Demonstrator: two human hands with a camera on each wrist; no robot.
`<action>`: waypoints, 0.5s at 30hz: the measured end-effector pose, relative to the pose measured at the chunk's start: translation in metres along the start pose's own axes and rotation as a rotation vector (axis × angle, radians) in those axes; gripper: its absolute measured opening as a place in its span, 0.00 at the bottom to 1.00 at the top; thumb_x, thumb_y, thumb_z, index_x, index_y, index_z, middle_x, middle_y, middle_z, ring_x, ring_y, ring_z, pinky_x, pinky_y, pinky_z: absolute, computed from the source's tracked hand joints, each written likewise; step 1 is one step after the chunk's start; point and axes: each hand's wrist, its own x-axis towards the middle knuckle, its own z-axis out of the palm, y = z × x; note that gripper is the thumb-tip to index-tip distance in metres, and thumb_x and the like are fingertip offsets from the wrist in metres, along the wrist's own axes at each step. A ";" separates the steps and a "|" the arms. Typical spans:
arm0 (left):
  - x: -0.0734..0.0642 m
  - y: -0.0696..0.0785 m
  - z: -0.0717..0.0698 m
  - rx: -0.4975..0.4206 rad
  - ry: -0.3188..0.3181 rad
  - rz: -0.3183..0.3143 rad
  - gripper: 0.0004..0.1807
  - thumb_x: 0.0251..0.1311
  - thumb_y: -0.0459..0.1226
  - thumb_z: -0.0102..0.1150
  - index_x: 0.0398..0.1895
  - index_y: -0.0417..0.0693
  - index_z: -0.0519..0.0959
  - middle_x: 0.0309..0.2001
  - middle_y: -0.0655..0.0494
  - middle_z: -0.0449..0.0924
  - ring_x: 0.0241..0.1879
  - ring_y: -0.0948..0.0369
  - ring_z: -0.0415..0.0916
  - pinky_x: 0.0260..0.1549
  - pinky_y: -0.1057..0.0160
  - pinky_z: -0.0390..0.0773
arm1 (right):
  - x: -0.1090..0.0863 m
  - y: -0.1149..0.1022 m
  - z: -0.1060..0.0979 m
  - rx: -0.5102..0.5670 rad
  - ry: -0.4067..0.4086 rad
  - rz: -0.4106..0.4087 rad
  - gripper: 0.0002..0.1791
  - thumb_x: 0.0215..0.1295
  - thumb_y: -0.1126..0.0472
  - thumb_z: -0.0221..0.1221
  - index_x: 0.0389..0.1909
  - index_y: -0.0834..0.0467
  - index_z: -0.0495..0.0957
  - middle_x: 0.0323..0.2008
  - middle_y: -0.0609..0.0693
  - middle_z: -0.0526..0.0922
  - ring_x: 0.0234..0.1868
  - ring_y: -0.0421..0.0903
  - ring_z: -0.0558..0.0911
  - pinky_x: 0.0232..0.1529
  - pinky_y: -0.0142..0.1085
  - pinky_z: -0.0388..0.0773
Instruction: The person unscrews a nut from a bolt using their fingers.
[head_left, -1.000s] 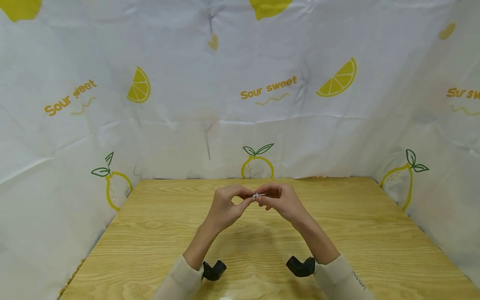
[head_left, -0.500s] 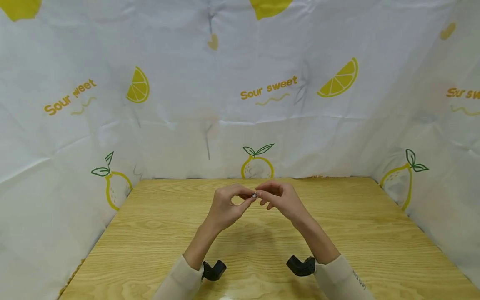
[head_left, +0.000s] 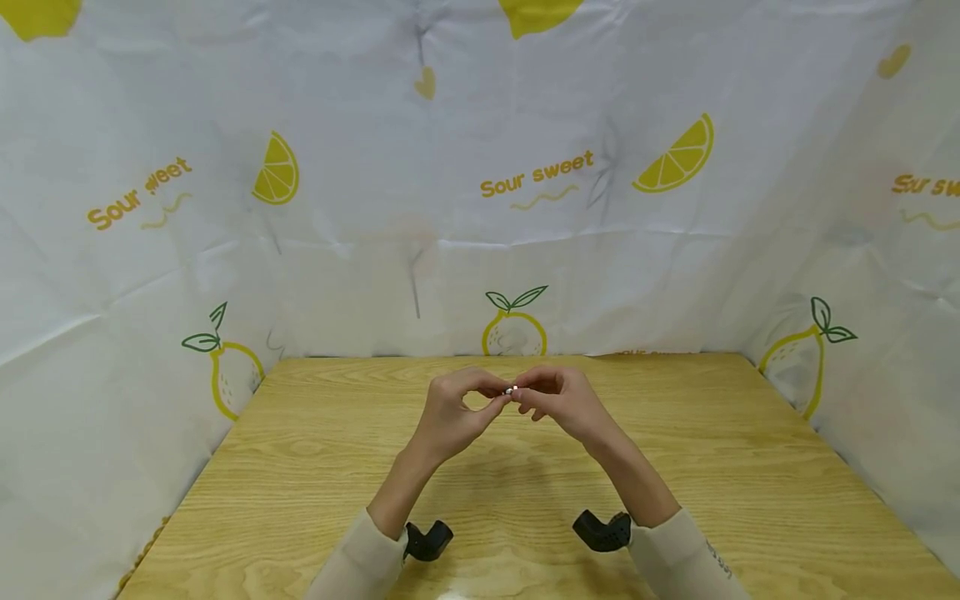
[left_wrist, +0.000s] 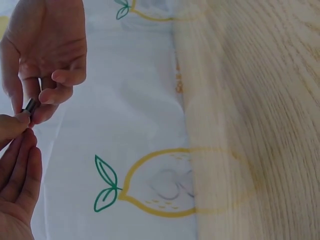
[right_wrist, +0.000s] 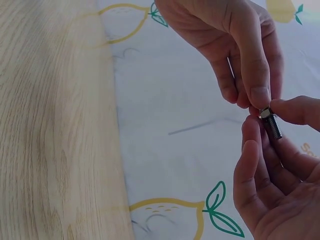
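Note:
Between my two hands, above the table, is a small silver metal bolt (head_left: pixel 510 391). My left hand (head_left: pixel 456 412) pinches one end of it between thumb and fingertips. My right hand (head_left: pixel 566 404) meets it from the other side, thumb and a finger pinching around the hex-shaped part. In the right wrist view, the threaded shank of the bolt (right_wrist: pixel 273 127) points toward the right palm. Whether the hex part is the head or a nut cannot be told, since fingertips cover that end. The left wrist view shows the dark shank of the bolt (left_wrist: pixel 30 106) beside the right fingers.
A wood-grain table (head_left: pixel 337 517) lies beneath both hands. White lemon-print cloth (head_left: pixel 360 275) hangs behind and along both sides. Black curved mounts stick out at the left sleeve (head_left: pixel 429 542) and the right sleeve (head_left: pixel 603 532).
The right thumb and fingers have shifted around the bolt, the thumb moving up and then back down. Less of the shank shows than a second ago. The left hand has stayed in place.

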 end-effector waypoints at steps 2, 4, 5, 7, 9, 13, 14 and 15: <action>0.001 0.000 0.000 -0.003 0.001 0.000 0.04 0.60 0.30 0.73 0.38 0.44 0.90 0.35 0.53 0.91 0.35 0.62 0.88 0.40 0.70 0.86 | 0.000 0.000 -0.001 0.004 0.003 -0.010 0.13 0.71 0.62 0.64 0.49 0.68 0.84 0.44 0.64 0.87 0.36 0.43 0.87 0.37 0.37 0.86; 0.001 0.000 0.000 -0.006 0.002 0.000 0.04 0.60 0.30 0.73 0.38 0.44 0.90 0.35 0.53 0.91 0.35 0.61 0.88 0.40 0.70 0.86 | 0.000 0.000 -0.001 0.010 0.003 -0.025 0.13 0.71 0.63 0.64 0.49 0.68 0.83 0.44 0.66 0.87 0.36 0.41 0.87 0.36 0.36 0.85; 0.001 0.000 0.000 -0.008 0.001 -0.002 0.04 0.59 0.30 0.73 0.38 0.44 0.90 0.35 0.53 0.91 0.35 0.61 0.88 0.40 0.70 0.86 | 0.000 0.000 -0.001 0.015 0.003 -0.031 0.13 0.71 0.63 0.64 0.49 0.69 0.83 0.44 0.67 0.87 0.36 0.40 0.87 0.36 0.35 0.85; 0.001 0.000 0.000 -0.010 0.002 -0.002 0.04 0.59 0.30 0.73 0.38 0.44 0.89 0.35 0.53 0.91 0.35 0.61 0.88 0.40 0.70 0.86 | 0.000 0.000 -0.001 0.020 0.006 -0.038 0.13 0.71 0.64 0.64 0.50 0.69 0.83 0.44 0.68 0.86 0.35 0.40 0.87 0.35 0.34 0.85; 0.001 0.001 0.000 -0.011 0.003 -0.006 0.05 0.59 0.30 0.74 0.38 0.44 0.89 0.35 0.53 0.91 0.35 0.61 0.88 0.40 0.70 0.86 | -0.001 0.000 -0.001 0.027 0.012 -0.049 0.13 0.70 0.65 0.65 0.50 0.69 0.83 0.45 0.68 0.86 0.36 0.39 0.87 0.35 0.34 0.85; 0.001 0.003 0.000 -0.012 0.007 -0.015 0.04 0.59 0.31 0.74 0.37 0.44 0.90 0.34 0.53 0.91 0.35 0.61 0.88 0.40 0.70 0.86 | -0.001 0.000 0.000 0.030 0.025 -0.070 0.12 0.68 0.67 0.66 0.49 0.69 0.83 0.47 0.68 0.85 0.36 0.38 0.86 0.36 0.34 0.85; 0.001 0.003 0.000 -0.011 0.009 -0.015 0.04 0.59 0.30 0.74 0.37 0.44 0.90 0.34 0.53 0.91 0.35 0.61 0.88 0.40 0.70 0.86 | -0.001 0.001 0.000 0.029 0.029 -0.073 0.12 0.68 0.67 0.66 0.49 0.69 0.83 0.48 0.68 0.85 0.36 0.39 0.86 0.36 0.34 0.85; 0.001 0.003 0.000 -0.011 0.011 -0.014 0.04 0.59 0.30 0.74 0.37 0.44 0.90 0.34 0.53 0.91 0.35 0.61 0.88 0.40 0.70 0.86 | -0.001 0.001 0.000 0.028 0.031 -0.077 0.12 0.68 0.67 0.66 0.49 0.69 0.83 0.47 0.67 0.85 0.37 0.39 0.86 0.36 0.35 0.85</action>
